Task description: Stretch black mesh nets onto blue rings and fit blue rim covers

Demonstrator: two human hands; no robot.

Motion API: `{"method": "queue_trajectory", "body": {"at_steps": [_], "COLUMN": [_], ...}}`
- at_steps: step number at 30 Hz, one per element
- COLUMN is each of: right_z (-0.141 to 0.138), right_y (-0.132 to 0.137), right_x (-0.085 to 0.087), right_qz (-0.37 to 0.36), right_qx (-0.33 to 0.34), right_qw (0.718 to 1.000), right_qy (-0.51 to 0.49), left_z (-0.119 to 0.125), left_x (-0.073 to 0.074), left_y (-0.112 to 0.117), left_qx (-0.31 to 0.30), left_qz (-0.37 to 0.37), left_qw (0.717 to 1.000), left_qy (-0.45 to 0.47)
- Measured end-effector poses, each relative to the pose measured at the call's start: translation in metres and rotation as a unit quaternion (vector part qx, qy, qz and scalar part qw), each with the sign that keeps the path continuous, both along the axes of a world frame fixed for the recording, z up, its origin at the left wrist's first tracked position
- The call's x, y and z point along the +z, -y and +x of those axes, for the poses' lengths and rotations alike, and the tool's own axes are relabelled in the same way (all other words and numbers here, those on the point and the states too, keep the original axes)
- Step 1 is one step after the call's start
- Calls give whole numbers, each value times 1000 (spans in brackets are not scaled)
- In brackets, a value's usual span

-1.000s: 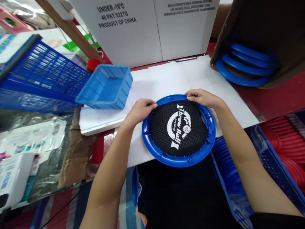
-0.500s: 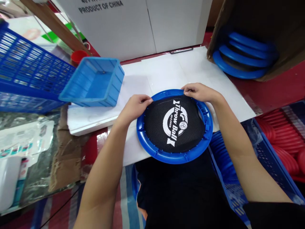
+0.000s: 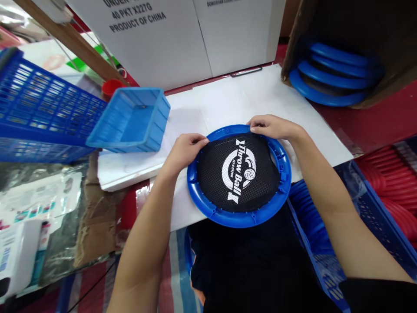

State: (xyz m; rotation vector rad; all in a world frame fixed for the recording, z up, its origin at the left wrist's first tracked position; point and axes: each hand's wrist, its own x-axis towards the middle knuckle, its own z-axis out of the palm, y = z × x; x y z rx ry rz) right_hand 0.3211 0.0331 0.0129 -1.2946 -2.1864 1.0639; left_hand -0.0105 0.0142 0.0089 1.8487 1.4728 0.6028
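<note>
Left hand [image 3: 184,150] and right hand [image 3: 272,127] are each pinching the black mesh [image 3: 237,174] edge against the blue ring [image 3: 241,217] on the table [image 3: 228,100]

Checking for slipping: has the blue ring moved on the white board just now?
No. The blue ring still overhangs the front edge of the white board at the same spot; only the camera shifted.

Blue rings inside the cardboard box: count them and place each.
3, in the cardboard box: lowest ring at its mouth, middle ring above it, top ring farthest back; its inside is dark, so more may be hidden.
</note>
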Motion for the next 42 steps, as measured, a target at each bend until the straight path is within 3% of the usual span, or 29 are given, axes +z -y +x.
{"method": "queue_trajectory", "body": {"at_steps": [5,13,22,25,29,32,35,42], "right_z": [2,1,0,-5,-20,-29,-35,-45], "right_y": [0,2,4,9,17,20,23,27], "right_x": [-1,-3,-5,-3,-4,-9,-12,-2], "right_qz": [-28,21,30,48,109,132,146,99], "right_qx": [0,4,-6,-16,38,69,97,89], "right_qw": [999,1000,999,998,993,987,981,990], "right_qy": [-27,4,12,-23,-7,59,86,44], "left_z": [1,-5,1,3,12,16,14,7], "left_x": [-1,-1,-4,-3,-9,-14,-13,2], "left_y": [1,1,9,13,19,20,22,22], "left_qx": [7,2,22,-11,-129,-189,-208,-151], "left_qz": [43,-19,51,141,219,183,137,81], "left_qw": [999,999,998,990,964,953,955,982], "left_qy": [-26,37,-5,-23,-84,-150,-163,-78]}}
